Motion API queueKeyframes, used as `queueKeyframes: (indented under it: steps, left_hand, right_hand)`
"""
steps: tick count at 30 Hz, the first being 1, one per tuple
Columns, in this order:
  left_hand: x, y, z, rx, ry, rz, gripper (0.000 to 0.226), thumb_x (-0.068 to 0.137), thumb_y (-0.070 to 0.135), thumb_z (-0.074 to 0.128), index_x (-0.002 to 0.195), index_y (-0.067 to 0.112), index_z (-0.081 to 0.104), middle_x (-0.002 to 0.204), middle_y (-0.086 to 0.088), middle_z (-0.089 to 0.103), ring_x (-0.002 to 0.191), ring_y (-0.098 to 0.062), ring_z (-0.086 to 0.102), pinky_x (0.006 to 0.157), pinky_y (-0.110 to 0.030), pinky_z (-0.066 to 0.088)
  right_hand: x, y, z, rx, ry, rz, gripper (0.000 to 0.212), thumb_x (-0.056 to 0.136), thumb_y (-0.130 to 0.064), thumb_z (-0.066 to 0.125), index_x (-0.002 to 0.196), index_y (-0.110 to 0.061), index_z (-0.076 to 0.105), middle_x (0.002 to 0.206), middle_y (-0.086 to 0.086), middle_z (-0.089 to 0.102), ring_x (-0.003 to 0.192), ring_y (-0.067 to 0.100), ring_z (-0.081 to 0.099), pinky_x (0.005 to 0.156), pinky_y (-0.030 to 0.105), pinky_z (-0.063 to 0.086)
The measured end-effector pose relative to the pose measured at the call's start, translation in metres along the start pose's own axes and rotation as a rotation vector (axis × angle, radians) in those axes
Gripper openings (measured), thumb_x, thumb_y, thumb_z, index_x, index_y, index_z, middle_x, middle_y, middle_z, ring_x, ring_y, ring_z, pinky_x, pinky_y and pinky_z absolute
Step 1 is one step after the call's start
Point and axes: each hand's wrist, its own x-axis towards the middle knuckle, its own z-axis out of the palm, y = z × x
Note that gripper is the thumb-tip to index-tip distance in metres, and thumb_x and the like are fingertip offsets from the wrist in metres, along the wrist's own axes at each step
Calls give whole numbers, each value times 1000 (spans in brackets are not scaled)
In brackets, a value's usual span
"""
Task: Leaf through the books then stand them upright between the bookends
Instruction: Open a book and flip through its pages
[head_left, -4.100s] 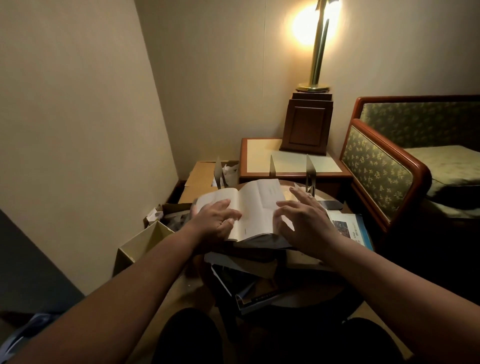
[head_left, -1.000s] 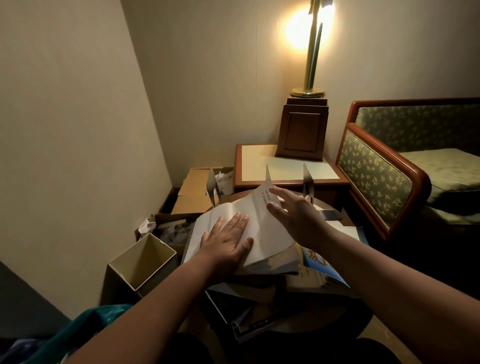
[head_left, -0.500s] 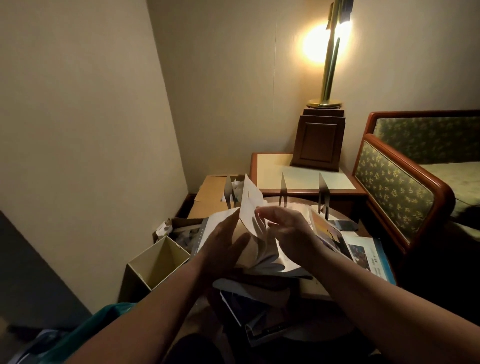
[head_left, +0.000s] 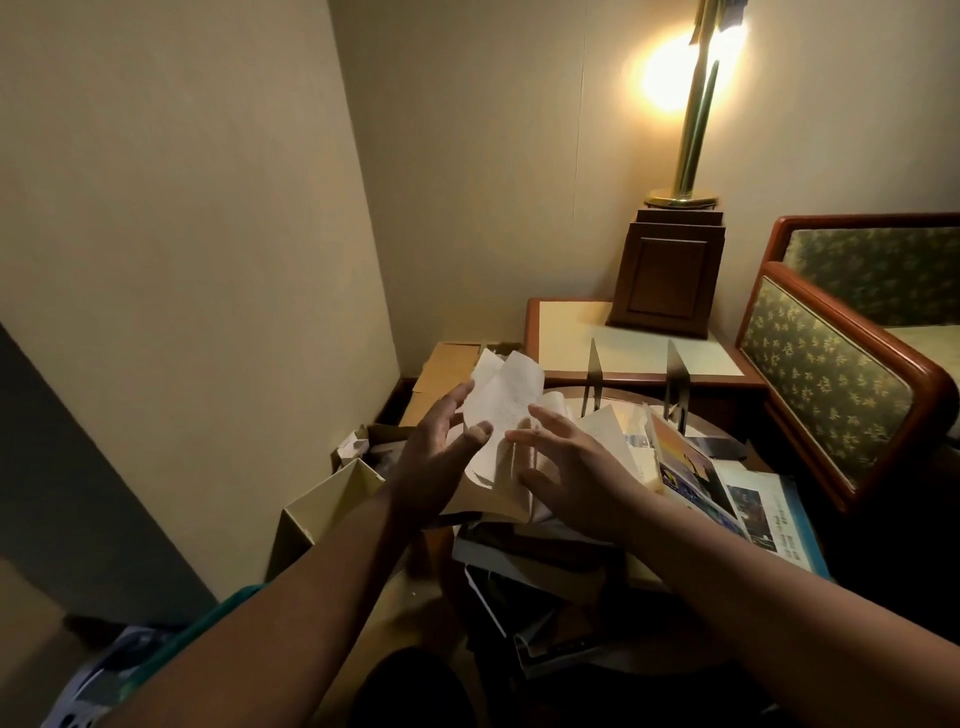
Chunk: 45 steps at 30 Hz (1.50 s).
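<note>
The open book (head_left: 501, 410) is partly hidden behind the left hand (head_left: 428, 470) and the right hand (head_left: 582, 486), and its fanned pages are blurred, their print unreadable. The lamp (head_left: 693, 124) loses its top to the upper edge, the armchair (head_left: 831, 374) runs off the right, and the dim pile of books (head_left: 524, 561) under the hands seems several volumes deep, too dark to separate

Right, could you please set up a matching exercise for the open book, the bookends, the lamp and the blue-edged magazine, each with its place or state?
1 open book
2 bookends
3 lamp
4 blue-edged magazine

A lit, on the wooden stand
B lying flat, farthest right
C pages fanned, between left hand and right hand
D upright, no book between them

Pairs: 1-C, 2-D, 3-A, 4-B.
</note>
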Motion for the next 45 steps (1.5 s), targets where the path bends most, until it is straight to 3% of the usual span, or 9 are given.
queueKeyframes:
  steps: [5, 8, 13, 19, 27, 33, 36, 40, 45]
  left_hand:
    - [-4, 4, -6, 271, 57, 153, 73, 77, 41, 61, 145, 24, 40, 157, 7, 27, 140, -18, 33, 104, -33, 42]
    - [-7, 1, -12, 354, 4, 162, 66, 74, 35, 63, 138, 23, 52, 153, 8, 35, 136, -20, 40, 101, -40, 49]
    - [-10, -10, -21, 599, -43, 246, 46, 74, 36, 63, 119, 37, 66, 147, 12, 44, 139, -19, 32, 107, -57, 37]
    - [-19, -9, -8, 418, -233, 87, 49, 88, 35, 42, 134, 29, 57, 147, 8, 46, 139, -14, 36, 109, -38, 41]
    - [-16, -30, 10, 570, -376, -30, 59, 96, 60, 25, 151, 42, 20, 140, -3, 42, 123, -20, 44, 101, -41, 43]
    - [-5, -24, 17, 576, -197, 17, 57, 94, 58, 25, 136, 29, 52, 131, 0, 46, 120, -20, 44, 95, -42, 44]
    - [4, -18, 26, 518, -155, 9, 51, 99, 48, 35, 141, 21, 41, 147, -2, 42, 132, -23, 40, 104, -44, 38]
    - [4, -15, 39, 345, -216, -51, 65, 97, 60, 25, 153, 28, 15, 159, 0, 24, 144, -21, 25, 108, -39, 25]
    - [4, -29, 47, 374, -296, -13, 108, 68, 93, 2, 155, 29, 4, 163, 8, -4, 147, -8, -10, 120, -40, 2]
  right_hand:
    - [-2, -3, -3, 23, -82, 46, 42, 98, -38, 54, 139, -28, 47, 152, -3, 40, 133, 23, 47, 98, 34, 51]
    - [-2, -8, -7, -8, -183, 62, 45, 101, -41, 46, 145, -29, 42, 155, -8, 35, 139, 21, 38, 108, 43, 43]
    - [0, -1, -6, -114, -330, 11, 55, 101, -52, 37, 153, -32, 28, 162, -8, 20, 149, 19, 16, 121, 49, 18]
    - [1, 10, 2, -246, -461, -16, 62, 100, -60, 19, 156, -38, 5, 165, -10, -2, 151, 16, -7, 123, 47, -2]
    - [-10, 12, 4, -229, -439, 32, 76, 95, -67, 18, 157, -29, -6, 164, -6, -14, 147, 10, -21, 120, 35, -12]
    - [-8, 13, 1, -219, -435, 43, 83, 91, -73, 32, 157, -33, 2, 163, -7, -16, 146, 11, -23, 117, 35, -12]
    - [-9, 16, 1, -214, -431, 20, 97, 83, -78, 45, 157, -35, 1, 162, -9, -18, 145, 11, -25, 115, 36, -14]
    - [-11, 20, 0, -209, -387, 5, 99, 82, -73, 56, 156, -35, 2, 163, -9, -14, 146, 11, -23, 114, 35, -13]
    - [-14, 25, -4, -127, -365, 32, 95, 82, -71, 59, 156, -37, 9, 164, -13, -9, 147, 9, -19, 118, 40, -4]
